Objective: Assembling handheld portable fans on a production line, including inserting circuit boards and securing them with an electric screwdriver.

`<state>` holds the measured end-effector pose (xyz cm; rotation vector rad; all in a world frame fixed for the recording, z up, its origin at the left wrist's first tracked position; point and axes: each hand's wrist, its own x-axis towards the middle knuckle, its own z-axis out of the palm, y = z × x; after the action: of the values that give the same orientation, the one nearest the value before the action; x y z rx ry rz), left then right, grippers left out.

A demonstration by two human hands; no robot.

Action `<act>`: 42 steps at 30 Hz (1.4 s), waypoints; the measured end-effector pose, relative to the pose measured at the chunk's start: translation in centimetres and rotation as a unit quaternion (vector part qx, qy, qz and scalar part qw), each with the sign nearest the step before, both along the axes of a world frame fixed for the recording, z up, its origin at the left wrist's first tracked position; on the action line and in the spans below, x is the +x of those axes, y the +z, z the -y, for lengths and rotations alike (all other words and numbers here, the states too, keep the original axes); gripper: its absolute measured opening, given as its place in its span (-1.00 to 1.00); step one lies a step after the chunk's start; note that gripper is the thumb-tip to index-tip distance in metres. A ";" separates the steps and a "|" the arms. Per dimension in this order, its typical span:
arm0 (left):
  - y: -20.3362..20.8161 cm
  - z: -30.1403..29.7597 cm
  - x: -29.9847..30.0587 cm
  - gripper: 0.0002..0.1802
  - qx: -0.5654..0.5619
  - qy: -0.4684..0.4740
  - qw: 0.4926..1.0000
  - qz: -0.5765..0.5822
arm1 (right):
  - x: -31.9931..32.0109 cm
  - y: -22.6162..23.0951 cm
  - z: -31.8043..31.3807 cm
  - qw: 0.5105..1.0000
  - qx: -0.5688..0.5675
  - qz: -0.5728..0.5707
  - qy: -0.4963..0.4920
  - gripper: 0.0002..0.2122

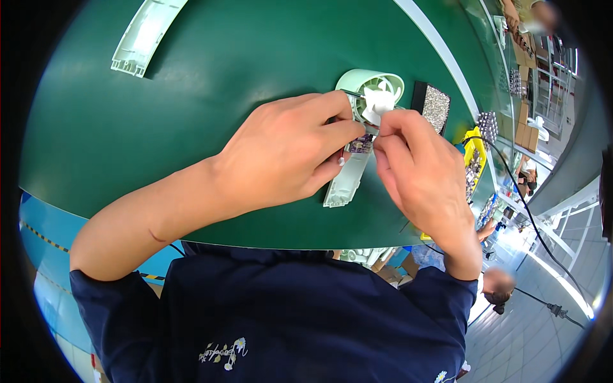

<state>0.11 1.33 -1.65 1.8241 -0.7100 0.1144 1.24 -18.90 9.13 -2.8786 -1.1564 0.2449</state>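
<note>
Left hand [284, 143] is bunched narrow at the left edge of a pale green plastic fan housing [347, 183]; can't be told what's gripped. The housing is laid between both hands on the smooth green bench [191, 89], round head [349, 80] with white blades [378, 101] pointed to the far side, long axis leaning slightly right. Right hand [426, 173] is pinched in too, grip hidden. Further right, a grainy, sparkly block [437, 110] is parked.

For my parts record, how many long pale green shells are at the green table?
2: one curved shell at upper left, one fan-fitted shell between the left hand and right hand. More may be hidden.
</note>
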 end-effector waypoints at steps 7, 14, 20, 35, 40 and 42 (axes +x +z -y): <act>-0.3 0.0 -0.2 -0.62 0.005 0.002 1.000 -0.005 | 0.2 0.6 -1.2 0.992 -0.101 0.009 0.070 -0.90; -0.4 0.2 0.0 -0.67 0.003 0.002 1.000 -0.010 | 0.4 1.4 -2.5 0.981 -0.174 -0.004 0.088 -0.87; -0.1 -0.1 0.0 -0.64 0.023 -0.017 0.999 -0.025 | 0.0 0.6 -1.3 0.992 -0.118 0.006 0.051 -0.87; 0.9 -0.6 0.6 -0.46 0.023 -0.032 0.993 -0.109 | 1.0 -1.7 0.0 0.975 0.179 -0.128 0.026 -0.74; 0.2 -0.2 0.4 -0.42 -0.020 -0.009 0.996 -0.087 | 1.2 -1.5 -0.2 0.976 0.170 -0.129 0.031 -0.81; 0.3 -0.3 0.4 -0.44 -0.030 -0.011 0.996 -0.086 | 1.5 -1.4 -0.1 0.972 0.181 -0.146 0.040 -0.82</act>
<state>0.55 1.60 -1.39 1.7454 -0.5977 -0.0358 2.74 -18.80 7.72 -2.3897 -1.1262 0.3966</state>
